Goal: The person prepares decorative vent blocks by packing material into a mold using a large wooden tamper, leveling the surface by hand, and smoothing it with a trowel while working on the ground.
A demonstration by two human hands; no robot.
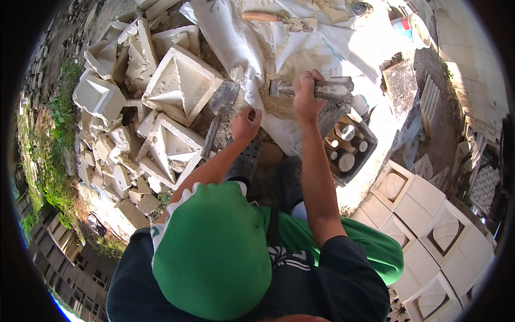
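"Head view: where's the grey tool (340,90)?"
"Over the white sheeting (233,45), the right hand (307,99) wrapped around it, fingers closed."
"And the left hand (246,126)?"
"Fingers half-curled at the sheeting (whether they pinch its edge, I can't tell)."

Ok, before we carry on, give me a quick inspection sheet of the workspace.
Surface: rumpled white sheeting, with pale dust on it.
Job's things: grey tool in the right hand; flat blade just beyond the left hand.
Clutter: hollow pale blocks and broken pieces heaped on the left; crate of round-ended pieces on the right; wood-handled tool on the sheeting.
Hands: right closed round the grey tool; left at the sheeting's edge, grip unclear.
Cables: nothing seen.
Surroundings: plants far left; bucket upper right; stacked moulded blocks lower right.
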